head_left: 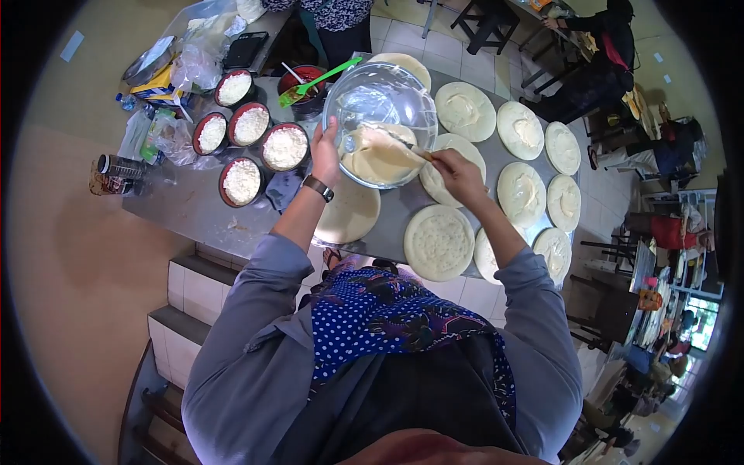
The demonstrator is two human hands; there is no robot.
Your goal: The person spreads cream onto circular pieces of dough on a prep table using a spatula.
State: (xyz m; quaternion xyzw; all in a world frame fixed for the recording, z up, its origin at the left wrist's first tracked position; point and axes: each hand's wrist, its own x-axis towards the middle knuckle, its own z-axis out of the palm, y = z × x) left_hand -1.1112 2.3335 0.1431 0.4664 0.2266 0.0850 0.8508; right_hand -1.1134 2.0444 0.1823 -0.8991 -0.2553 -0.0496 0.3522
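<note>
My left hand is closed on the left side of a large clear bowl, thumb up along the rim. The bowl tilts, and a thick pale cream lies in its lower part. In my right hand is the handle of a spatula, its head down in the cream. A plain dough round shows partly below the bowl, and a dough round with a pitted surface lies near the front edge. Another dough round is partly hidden behind my right hand.
On the metal table, several dark bowls of white crumbly filling stand at left. A green spatula rests across a pot. Several cream-topped dough rounds lie at right. A person stands across the table.
</note>
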